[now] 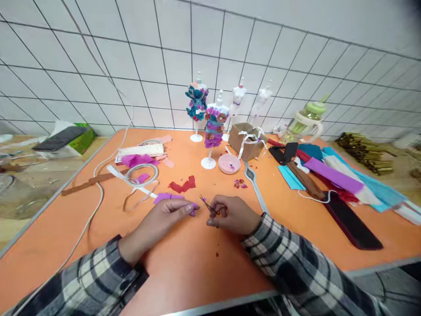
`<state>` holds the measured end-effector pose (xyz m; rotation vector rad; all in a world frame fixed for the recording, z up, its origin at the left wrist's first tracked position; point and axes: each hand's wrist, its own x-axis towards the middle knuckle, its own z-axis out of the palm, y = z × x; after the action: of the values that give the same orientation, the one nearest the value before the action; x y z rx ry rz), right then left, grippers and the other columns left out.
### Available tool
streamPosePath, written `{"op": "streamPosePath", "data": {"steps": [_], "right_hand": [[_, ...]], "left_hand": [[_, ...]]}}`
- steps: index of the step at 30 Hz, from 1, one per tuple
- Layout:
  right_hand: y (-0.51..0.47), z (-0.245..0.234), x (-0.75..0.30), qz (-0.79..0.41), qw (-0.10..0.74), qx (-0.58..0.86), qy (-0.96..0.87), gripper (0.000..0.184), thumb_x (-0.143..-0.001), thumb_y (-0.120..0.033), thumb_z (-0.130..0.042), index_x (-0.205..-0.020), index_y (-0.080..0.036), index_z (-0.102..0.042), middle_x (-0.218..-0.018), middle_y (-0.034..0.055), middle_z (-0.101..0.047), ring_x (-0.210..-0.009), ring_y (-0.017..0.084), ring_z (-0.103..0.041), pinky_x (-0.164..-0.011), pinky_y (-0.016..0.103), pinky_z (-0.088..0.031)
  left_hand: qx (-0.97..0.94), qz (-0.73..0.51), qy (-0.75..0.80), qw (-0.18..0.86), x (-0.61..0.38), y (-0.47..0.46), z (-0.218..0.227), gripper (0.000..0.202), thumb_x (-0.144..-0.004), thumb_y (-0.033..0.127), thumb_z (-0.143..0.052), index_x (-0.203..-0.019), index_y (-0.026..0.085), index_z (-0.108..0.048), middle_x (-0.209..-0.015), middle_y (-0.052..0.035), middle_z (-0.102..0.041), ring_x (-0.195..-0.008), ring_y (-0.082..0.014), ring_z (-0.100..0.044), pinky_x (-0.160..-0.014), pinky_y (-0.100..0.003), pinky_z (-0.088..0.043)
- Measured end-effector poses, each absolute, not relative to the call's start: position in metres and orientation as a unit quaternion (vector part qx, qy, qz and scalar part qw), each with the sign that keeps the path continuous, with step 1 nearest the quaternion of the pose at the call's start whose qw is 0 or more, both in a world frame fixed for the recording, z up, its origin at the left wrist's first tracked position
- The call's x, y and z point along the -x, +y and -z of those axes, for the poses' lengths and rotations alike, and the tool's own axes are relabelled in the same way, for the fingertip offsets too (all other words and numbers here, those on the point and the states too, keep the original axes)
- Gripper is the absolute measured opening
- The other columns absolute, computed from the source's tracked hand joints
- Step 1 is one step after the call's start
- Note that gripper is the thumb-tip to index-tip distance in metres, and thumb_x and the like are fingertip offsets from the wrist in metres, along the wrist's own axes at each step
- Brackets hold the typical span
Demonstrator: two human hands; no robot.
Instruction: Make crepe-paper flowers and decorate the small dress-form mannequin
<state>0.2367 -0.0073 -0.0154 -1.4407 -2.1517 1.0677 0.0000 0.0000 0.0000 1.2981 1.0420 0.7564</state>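
My left hand (pixel 164 217) rests on the orange table (pixel 184 272), its fingertips pinched on a small purple paper piece (pixel 193 210). My right hand (pixel 230 215) is closed round small scissors (pixel 207 205), whose open blades point toward that piece. A longer purple paper strip (pixel 166 197) lies just behind my left hand. Red paper scraps (pixel 183 185) lie a little farther back.
Small dress forms stand at the back, two decorated with paper flowers (pixel 213 129). Nearby are a pink dish (pixel 229 164), a brown box (pixel 246 141), tape rolls (pixel 142 174), a white cable (pixel 95 193), coloured crepe sheets (pixel 342 177), a green bottle (pixel 304 123) and a black strip (pixel 355 224).
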Motion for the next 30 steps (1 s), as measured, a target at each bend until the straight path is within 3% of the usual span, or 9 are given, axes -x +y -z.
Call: {"op": "streamPosePath", "data": {"steps": [4,9,12,14,17,20,23,26,30], "right_hand": [[-0.004,0.014,-0.245,-0.221,0.153,0.573,-0.774,0.023,-0.072,-0.037,-0.081,-0.085,-0.020,-0.071,-0.095,0.0045,-0.066,-0.085,0.018,-0.058,-0.071,0.027,-0.038],[0.000,0.012,-0.249,-0.291,0.130,0.630,-0.709,0.037,-0.077,-0.028,-0.074,-0.112,-0.021,-0.064,-0.073,-0.0027,-0.063,-0.069,0.015,-0.058,-0.061,0.025,-0.034],[0.002,0.017,-0.250,-0.351,0.155,0.615,-0.689,0.041,-0.077,-0.025,-0.072,-0.115,-0.019,-0.060,-0.071,-0.0038,-0.064,-0.069,0.014,-0.059,-0.062,0.025,-0.037],[0.003,0.020,-0.249,-0.343,0.193,0.610,-0.687,0.037,-0.078,-0.023,-0.070,-0.113,-0.018,-0.062,-0.069,-0.0036,-0.063,-0.068,0.014,-0.058,-0.062,0.025,-0.038],[0.001,0.020,-0.243,-0.385,0.297,0.577,-0.656,0.027,-0.083,-0.033,-0.063,-0.105,-0.016,-0.066,-0.075,0.0003,-0.064,-0.065,0.012,-0.055,-0.059,0.024,-0.041],[-0.005,0.016,-0.234,-0.578,0.356,0.475,-0.560,0.043,-0.084,-0.054,-0.059,-0.102,-0.016,-0.069,-0.095,0.0061,-0.065,-0.067,0.013,-0.056,-0.046,0.021,-0.042],[-0.010,0.015,-0.226,-0.679,0.370,0.418,-0.477,0.051,-0.073,-0.057,-0.072,-0.103,-0.017,-0.069,-0.094,0.0052,-0.064,-0.066,0.012,-0.056,-0.038,0.017,-0.040],[-0.011,0.017,-0.221,-0.696,0.381,0.424,-0.436,0.050,-0.064,-0.052,-0.081,-0.095,-0.015,-0.069,-0.079,0.0009,-0.063,-0.056,0.008,-0.051,-0.035,0.016,-0.036],[-0.010,0.020,-0.220,-0.699,0.386,0.436,-0.416,0.044,-0.064,-0.051,-0.081,-0.082,-0.015,-0.065,-0.063,-0.0042,-0.057,-0.043,0.005,-0.042,-0.033,0.015,-0.031]], "left_hand": [[-0.425,-0.371,0.418,0.712,-0.002,-0.005,0.007,0.031,-0.067,0.050,-0.086,-0.081,0.023,-0.083,-0.088,-0.0028,-0.080,-0.086,-0.0199,-0.068,-0.085,-0.029,-0.052],[-0.369,-0.362,0.385,0.765,0.000,-0.007,0.008,0.028,-0.066,0.033,-0.089,-0.091,0.022,-0.083,-0.099,-0.0057,-0.080,-0.092,-0.0213,-0.069,-0.087,-0.031,-0.053],[-0.402,-0.345,0.372,0.762,0.003,-0.008,0.007,0.037,-0.066,0.030,-0.086,-0.102,0.024,-0.081,-0.120,-0.0082,-0.075,-0.115,-0.0294,-0.063,-0.100,-0.038,-0.048],[-0.443,-0.334,0.354,0.753,0.006,-0.009,0.007,0.046,-0.070,0.034,-0.082,-0.115,0.029,-0.076,-0.141,-0.0071,-0.062,-0.138,-0.0352,-0.045,-0.110,-0.047,-0.040],[-0.556,-0.298,0.334,0.701,0.009,-0.011,0.007,0.059,-0.079,0.040,-0.075,-0.136,0.038,-0.059,-0.163,0.0013,-0.032,-0.152,-0.0337,-0.014,-0.120,-0.056,-0.021],[-0.675,-0.242,0.325,0.617,0.011,-0.014,0.007,0.065,-0.085,0.041,-0.071,-0.145,0.044,-0.044,-0.167,0.0061,-0.015,-0.154,-0.0306,0.000,-0.121,-0.058,-0.007],[-0.748,-0.225,0.304,0.546,0.011,-0.016,0.009,0.067,-0.090,0.041,-0.066,-0.150,0.045,-0.035,-0.168,0.0037,-0.010,-0.153,-0.0302,0.000,-0.120,-0.060,-0.010],[-0.800,-0.225,0.291,0.474,0.009,-0.018,0.014,0.071,-0.094,0.037,-0.062,-0.154,0.044,-0.025,-0.168,-0.0008,-0.010,-0.153,-0.0311,-0.005,-0.118,-0.060,-0.018],[-0.855,-0.239,0.297,0.351,0.005,-0.019,0.024,0.076,-0.096,0.028,-0.058,-0.157,0.040,-0.015,-0.168,-0.0078,-0.014,-0.152,-0.0314,-0.016,-0.116,-0.058,-0.030]]}}
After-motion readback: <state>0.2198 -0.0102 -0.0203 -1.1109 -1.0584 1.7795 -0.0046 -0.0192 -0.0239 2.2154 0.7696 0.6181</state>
